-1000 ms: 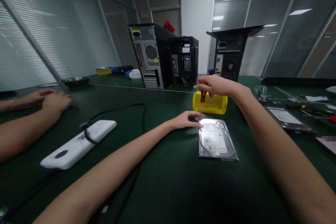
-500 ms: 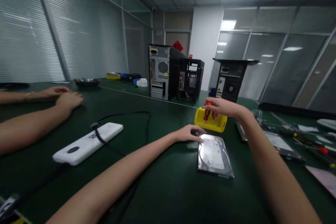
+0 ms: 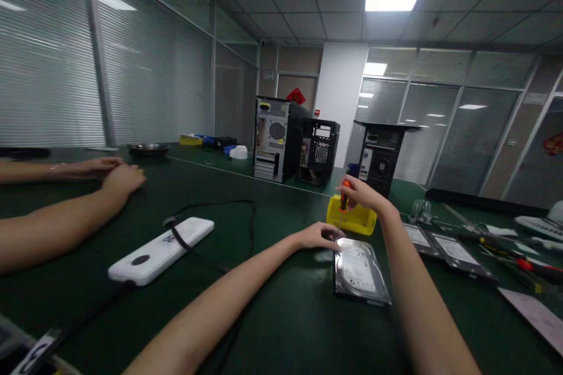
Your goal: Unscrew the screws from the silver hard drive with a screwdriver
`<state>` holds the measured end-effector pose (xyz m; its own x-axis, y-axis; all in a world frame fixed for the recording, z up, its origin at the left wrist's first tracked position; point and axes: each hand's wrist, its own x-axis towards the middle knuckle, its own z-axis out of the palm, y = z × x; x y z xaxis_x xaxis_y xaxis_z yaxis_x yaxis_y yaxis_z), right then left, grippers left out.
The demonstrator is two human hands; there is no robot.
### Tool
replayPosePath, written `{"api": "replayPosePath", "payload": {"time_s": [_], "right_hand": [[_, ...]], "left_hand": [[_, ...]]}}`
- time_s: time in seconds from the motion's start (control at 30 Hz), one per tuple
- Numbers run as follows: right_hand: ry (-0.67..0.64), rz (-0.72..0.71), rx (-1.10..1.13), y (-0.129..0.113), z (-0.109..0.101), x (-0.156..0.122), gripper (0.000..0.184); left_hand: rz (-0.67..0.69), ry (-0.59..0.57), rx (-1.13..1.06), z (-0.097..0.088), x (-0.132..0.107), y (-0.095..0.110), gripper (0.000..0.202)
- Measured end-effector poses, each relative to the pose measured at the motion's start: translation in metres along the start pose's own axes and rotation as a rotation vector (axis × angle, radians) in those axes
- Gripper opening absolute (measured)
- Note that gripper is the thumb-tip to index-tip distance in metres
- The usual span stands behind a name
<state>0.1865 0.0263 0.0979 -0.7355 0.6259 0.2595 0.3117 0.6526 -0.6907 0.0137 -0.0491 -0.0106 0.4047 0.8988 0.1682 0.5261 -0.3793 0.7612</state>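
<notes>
A silver hard drive [image 3: 359,272] lies flat on the green table [image 3: 281,316] in front of me. My left hand [image 3: 315,236] rests on the table at the drive's far left corner, fingers curled against its edge. My right hand [image 3: 361,193] is closed round the red and black handle of a small screwdriver [image 3: 343,202], held upright with its tip down at the drive's far left corner. A yellow plastic tray [image 3: 352,220] stands just behind the drive.
Another person's forearms and hands [image 3: 118,179] rest on the table at the left. A white device [image 3: 160,250] with a black cable lies left of centre. Three computer cases [image 3: 275,139] stand at the back. More drives [image 3: 453,249] and tools [image 3: 523,261] lie to the right.
The view has tilted upward, showing more ceiling. Both my hands stay at the drive's far corner with the screwdriver upright; the other person's hands have not moved.
</notes>
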Motion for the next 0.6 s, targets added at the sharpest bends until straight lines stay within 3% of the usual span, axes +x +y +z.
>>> {"api": "replayPosePath", "payload": {"time_s": [0.17,0.27,0.6], "right_hand": [[0.033,0.001,-0.010,0.015,-0.005,-0.002,0.031],[0.004,0.054,-0.001,0.019,-0.015,-0.007,0.025],[-0.035,0.131,0.055,0.007,-0.034,-0.024,0.027]], "left_hand": [[0.012,0.006,-0.014,0.001,0.000,0.000,0.055],[0.001,0.026,-0.003,0.003,0.001,0.000,0.057],[-0.009,0.036,0.049,0.005,0.005,0.001,0.055]]}}
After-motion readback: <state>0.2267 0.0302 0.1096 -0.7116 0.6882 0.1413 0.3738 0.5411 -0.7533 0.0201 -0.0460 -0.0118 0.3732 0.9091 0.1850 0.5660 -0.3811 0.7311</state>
